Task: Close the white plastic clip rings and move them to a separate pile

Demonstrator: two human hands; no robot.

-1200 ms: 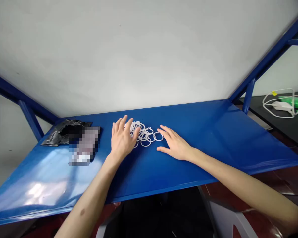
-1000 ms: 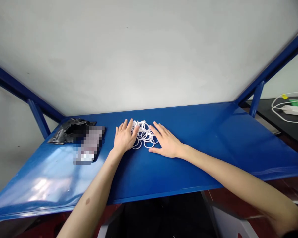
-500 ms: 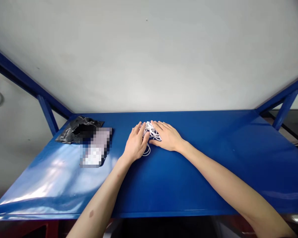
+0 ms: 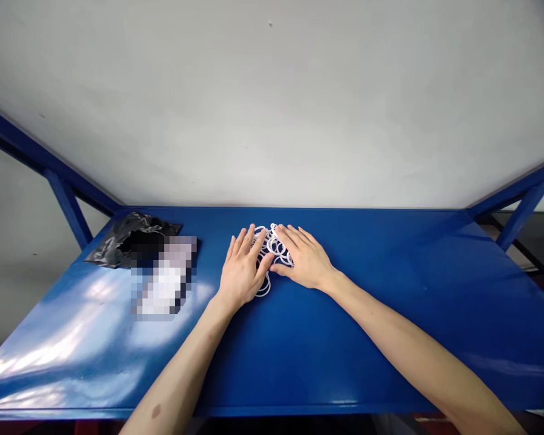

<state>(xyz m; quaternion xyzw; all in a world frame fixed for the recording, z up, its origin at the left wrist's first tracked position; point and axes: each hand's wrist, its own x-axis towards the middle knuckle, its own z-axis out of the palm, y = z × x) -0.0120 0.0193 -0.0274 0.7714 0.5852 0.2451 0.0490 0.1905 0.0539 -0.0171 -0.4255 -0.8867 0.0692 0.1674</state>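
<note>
A loose tangle of thin white loops [image 4: 277, 246], which looks like cord or cable, lies on the blue tabletop [image 4: 317, 344] between my hands. My left hand [image 4: 241, 269] rests palm down over the left side of the tangle, fingers spread. From under its thumb side a single loop sticks out toward me. Opposite it, my right hand [image 4: 306, 258] lies flat over the right side with fingers stretched forward. The thumbs come close together in front of the loops. What lies under both palms is hidden.
A crumpled black plastic bag [image 4: 136, 238] lies at the back left. In front of it is a blurred-out flat object [image 4: 167, 278], phone-like in shape. A pale wall [image 4: 272, 121] rises behind the table, with blue frame bars [image 4: 68, 202] at either side.
My left hand has shifted slightly left and its fingers have spread. The white tangle looks wider and flatter between my hands. The camera view has shifted slightly.
</note>
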